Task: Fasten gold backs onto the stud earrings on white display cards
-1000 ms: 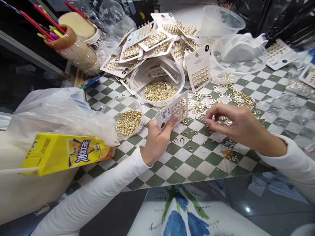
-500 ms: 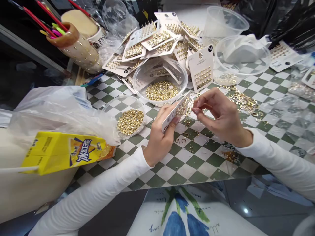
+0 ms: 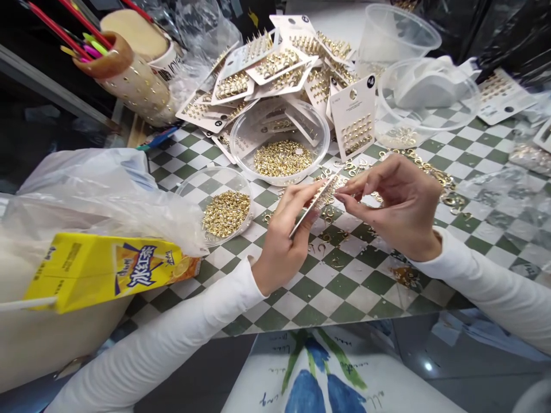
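My left hand (image 3: 286, 244) grips a white earring card (image 3: 313, 206) between thumb and fingers, tilted nearly edge-on to the camera, with small gold pieces on its right face. Close to that face, my right hand (image 3: 398, 206) has thumb and index finger pinched together; whatever lies between the tips is too small to make out. Behind the card stands a clear round bowl (image 3: 241, 155) holding small gold pieces. A shallow clear dish (image 3: 189, 183) with more gold pieces lies left of my left hand. Gold hooks and rings (image 3: 434, 175) are scattered behind and under my right hand.
Filled earring cards (image 3: 275, 63) are heaped at the back, one upright (image 3: 355, 120). Clear tubs (image 3: 430, 117) stand at the back right. A yellow drink carton (image 3: 94, 275), a plastic bag (image 3: 107, 195) and a pen holder (image 3: 129, 83) are on the left.
The card in my left hand has turned more edge-on. My right hand's fingertips have closed in a pinch beside the card, and that hand has shifted slightly to the right.
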`<state>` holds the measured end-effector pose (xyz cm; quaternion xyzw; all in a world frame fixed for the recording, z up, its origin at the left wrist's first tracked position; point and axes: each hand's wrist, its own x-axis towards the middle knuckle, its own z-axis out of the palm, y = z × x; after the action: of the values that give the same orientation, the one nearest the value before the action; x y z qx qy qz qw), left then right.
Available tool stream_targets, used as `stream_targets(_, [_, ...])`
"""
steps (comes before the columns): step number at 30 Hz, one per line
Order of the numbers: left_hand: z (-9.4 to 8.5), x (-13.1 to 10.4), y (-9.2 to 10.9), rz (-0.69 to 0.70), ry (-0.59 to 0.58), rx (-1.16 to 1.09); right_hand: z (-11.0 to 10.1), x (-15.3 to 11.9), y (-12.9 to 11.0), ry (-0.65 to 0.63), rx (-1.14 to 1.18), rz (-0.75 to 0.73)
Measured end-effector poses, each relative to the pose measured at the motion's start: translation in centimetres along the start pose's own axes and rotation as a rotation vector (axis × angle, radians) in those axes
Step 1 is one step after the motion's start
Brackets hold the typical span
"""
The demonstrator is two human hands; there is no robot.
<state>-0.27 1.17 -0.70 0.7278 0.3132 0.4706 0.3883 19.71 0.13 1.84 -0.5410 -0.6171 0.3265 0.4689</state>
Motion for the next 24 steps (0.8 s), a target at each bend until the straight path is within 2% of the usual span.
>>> stream_targets(4, [-0.06,0.08,0.33,0.022,-0.027,0.01,-0.21,-0.11,-0.04,-0.009,-0.037,-0.015])
stream_targets(10, [-0.08,0.11,0.17,0.034,-0.027,0.002,-0.18,-0.1,-0.1,-0.027,-0.025,-0.113])
stream_targets(15, [-0.03,0.13,0.17,0.035,-0.024,-0.004,-0.08,-0.06,-0.09,-0.009,-0.024,-0.052])
stream_targets(20, [0.0,0.11,0.23,0.029,-0.026,0.001,-0.02,-0.03,-0.27,-0.011,-0.008,-0.099])
stream_targets(24, [-0.03,0.13,0.23,0.021,-0.034,0.009,-0.03,-0.09,-0.27,-0.013,-0.024,-0.051])
